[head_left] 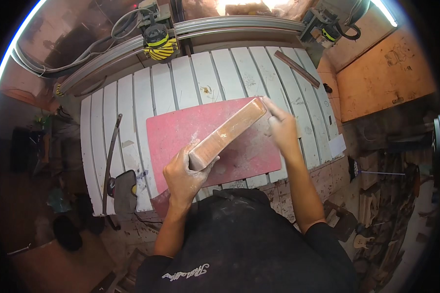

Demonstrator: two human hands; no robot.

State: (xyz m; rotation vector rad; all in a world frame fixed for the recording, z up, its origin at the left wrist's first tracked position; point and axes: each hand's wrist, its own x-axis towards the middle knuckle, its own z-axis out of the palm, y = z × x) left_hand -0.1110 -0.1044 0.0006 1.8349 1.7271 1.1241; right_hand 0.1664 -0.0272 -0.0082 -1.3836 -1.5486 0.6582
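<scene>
A long, narrow wooden piece (228, 134) with a smooth, light-brown face slants up to the right above a pink mat (168, 134). My left hand (185, 173), white with dust, is closed around its near left end, thumb on one side and fingers on the other. At the far right end is my right hand (282, 128), its fingers curled against the end and edge of the wood. Motion blurs that hand, and whatever may lie under its fingers is hidden. Pale dust marks the mat beneath.
The mat lies on a white slatted table (127, 107). A metal gantry rail (239, 24) with a yellow-and-black striped machine head (160, 46) spans the back. A brown strip (297, 69) lies far right, a long dark bar (111, 161) and grey cloth-like item (126, 190) left.
</scene>
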